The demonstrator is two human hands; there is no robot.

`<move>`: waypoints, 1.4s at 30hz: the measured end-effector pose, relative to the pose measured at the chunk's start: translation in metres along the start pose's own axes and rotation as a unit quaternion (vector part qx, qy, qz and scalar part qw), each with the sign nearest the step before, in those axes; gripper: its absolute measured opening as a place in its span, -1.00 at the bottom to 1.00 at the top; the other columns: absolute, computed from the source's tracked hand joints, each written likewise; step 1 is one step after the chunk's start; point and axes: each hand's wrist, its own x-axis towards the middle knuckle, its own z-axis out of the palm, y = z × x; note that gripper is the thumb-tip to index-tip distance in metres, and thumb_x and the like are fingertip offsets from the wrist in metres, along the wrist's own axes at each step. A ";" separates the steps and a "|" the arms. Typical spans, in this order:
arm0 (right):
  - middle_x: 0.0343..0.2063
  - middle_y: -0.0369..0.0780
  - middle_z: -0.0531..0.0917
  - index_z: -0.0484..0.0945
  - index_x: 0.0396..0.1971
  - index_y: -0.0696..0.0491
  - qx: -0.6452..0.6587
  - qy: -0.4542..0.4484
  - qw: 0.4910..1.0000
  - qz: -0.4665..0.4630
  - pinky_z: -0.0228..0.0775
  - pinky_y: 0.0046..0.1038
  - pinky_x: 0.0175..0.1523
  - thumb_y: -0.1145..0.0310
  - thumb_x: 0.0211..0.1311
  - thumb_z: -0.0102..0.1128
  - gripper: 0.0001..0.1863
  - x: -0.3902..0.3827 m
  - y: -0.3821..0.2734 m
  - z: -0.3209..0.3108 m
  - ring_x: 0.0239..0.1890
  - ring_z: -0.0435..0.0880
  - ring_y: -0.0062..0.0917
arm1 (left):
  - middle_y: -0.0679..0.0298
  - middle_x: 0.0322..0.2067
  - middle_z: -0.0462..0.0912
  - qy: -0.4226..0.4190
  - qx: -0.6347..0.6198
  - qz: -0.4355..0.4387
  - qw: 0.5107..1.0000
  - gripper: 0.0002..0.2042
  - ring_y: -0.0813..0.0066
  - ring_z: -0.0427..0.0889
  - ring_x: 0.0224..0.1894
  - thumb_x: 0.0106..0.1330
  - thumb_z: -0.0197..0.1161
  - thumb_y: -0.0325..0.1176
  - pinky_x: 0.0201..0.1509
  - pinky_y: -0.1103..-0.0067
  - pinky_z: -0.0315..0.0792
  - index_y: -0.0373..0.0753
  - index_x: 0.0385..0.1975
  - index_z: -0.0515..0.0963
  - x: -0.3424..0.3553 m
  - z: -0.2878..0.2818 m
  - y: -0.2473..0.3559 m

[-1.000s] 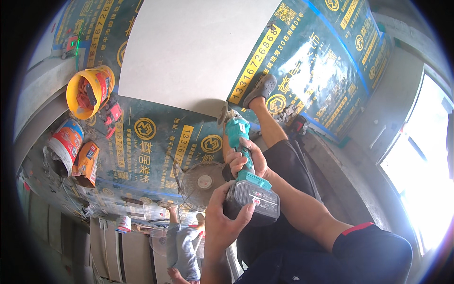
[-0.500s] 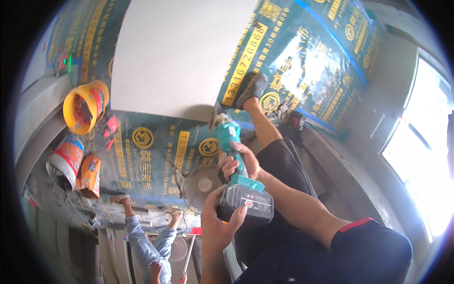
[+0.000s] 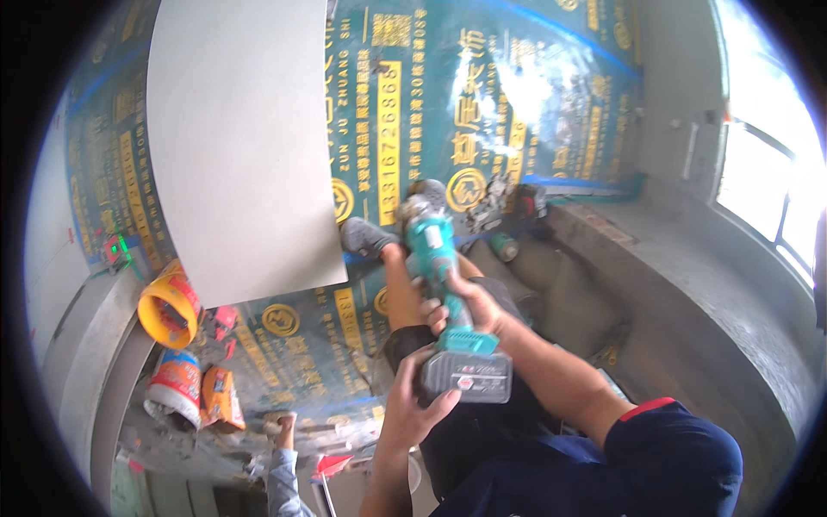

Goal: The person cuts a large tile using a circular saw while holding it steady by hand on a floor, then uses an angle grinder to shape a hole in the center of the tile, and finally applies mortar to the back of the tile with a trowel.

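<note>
A teal cordless angle grinder [image 3: 433, 246] is held out before me, its head pointing away over my shoes. Wrapped round its slim body is my right hand [image 3: 474, 306]. My left hand [image 3: 412, 401] clasps the side of the dark battery pack [image 3: 469, 376] at its rear, thumb on top. Motion blur hides the grinder's disc, so I cannot tell if it spins. A large pale slab [image 3: 245, 155] lies on the floor to the left, its near right corner apart from the grinder.
Printed green protective sheeting [image 3: 517, 112] covers the floor. At left are a yellow bucket [image 3: 164, 314], a white-and-red bucket [image 3: 175, 388], an orange bag [image 3: 222, 398] and a green-lit laser level [image 3: 116, 250]. Another person's leg [image 3: 284, 478] shows below. A ledge [image 3: 680, 284] runs along the right.
The grinder has come away from the slab's near corner, still in both hands. My view has swung right, so the slab sits further left. Both my shoes now show; the fan has left view.
</note>
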 end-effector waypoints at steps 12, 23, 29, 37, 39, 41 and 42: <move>-0.53 -0.28 0.53 0.41 0.05 0.13 -0.355 0.222 0.887 -0.196 0.47 -0.44 -0.30 0.38 0.10 0.34 -0.50 -0.010 -0.186 -0.030 -0.52 0.55 -0.54 | 0.08 -0.37 0.66 0.247 0.558 -0.065 0.789 -0.75 0.14 0.64 -0.29 0.22 0.33 -0.22 -0.19 0.35 0.49 -0.32 -0.39 0.54 0.158 -0.140 -0.067; -0.49 -0.27 0.60 0.50 -0.16 0.10 -0.504 0.395 0.687 -0.344 0.44 -0.46 -0.41 0.48 -0.07 0.40 -0.60 0.039 -0.325 -0.130 -0.53 0.55 -0.58 | 0.00 -0.62 0.62 0.281 0.708 -0.130 0.634 -0.62 -0.02 0.65 -0.49 0.16 0.24 -0.08 -0.35 0.23 0.48 -0.31 -0.65 0.61 0.219 -0.119 -0.041; -0.46 -0.28 0.62 0.53 -0.15 0.11 -0.503 0.418 0.663 -0.364 0.41 -0.45 -0.27 0.38 -0.10 0.44 -0.56 0.065 -0.327 -0.163 -0.45 0.55 -0.57 | 0.03 -0.71 0.54 0.339 0.669 -0.096 0.654 -0.63 0.15 0.55 -0.64 0.18 0.20 -0.15 -0.42 0.31 0.43 -0.36 -0.67 0.59 0.254 -0.133 0.005; -0.24 -0.19 0.66 0.50 0.01 0.10 -0.437 0.448 0.661 -0.414 0.38 -0.39 0.00 0.35 -0.11 0.49 -0.40 0.089 -0.334 -0.219 -0.19 0.60 -0.42 | 0.15 -0.24 0.69 0.112 0.894 0.273 0.336 -0.75 0.30 0.63 -0.17 0.32 0.14 -0.23 -0.06 0.31 0.44 -0.28 -0.29 0.64 0.331 -0.076 0.171; -0.24 -0.20 0.67 0.51 0.01 0.11 -0.431 0.452 0.663 -0.413 0.38 -0.39 -0.01 0.38 -0.10 0.48 -0.42 0.101 -0.338 -0.210 -0.19 0.60 -0.44 | 0.11 -0.11 0.64 0.001 0.948 0.219 0.229 -0.71 0.21 0.54 0.01 0.32 0.13 -0.20 0.15 0.23 0.30 -0.29 -0.17 0.61 0.334 -0.071 0.181; -0.26 -0.22 0.66 0.51 -0.01 0.12 -0.423 0.439 0.652 -0.451 0.38 -0.40 -0.03 0.39 -0.08 0.47 -0.45 0.109 -0.354 -0.232 -0.20 0.59 -0.45 | 0.04 0.04 0.58 -0.156 0.978 0.072 0.116 -0.62 0.08 0.40 0.25 0.33 0.09 -0.15 0.42 0.11 0.03 -0.31 -0.03 0.58 0.339 -0.076 0.167; -0.28 -0.23 0.66 0.50 -0.01 0.12 -0.413 0.428 0.656 -0.464 0.38 -0.40 -0.04 0.39 -0.08 0.47 -0.45 0.112 -0.361 -0.241 -0.21 0.59 -0.46 | 0.01 0.06 0.57 -0.194 0.976 -0.019 0.095 -0.60 0.03 0.34 0.30 0.34 0.07 -0.14 0.49 0.09 -0.10 -0.32 -0.01 0.58 0.330 -0.088 0.151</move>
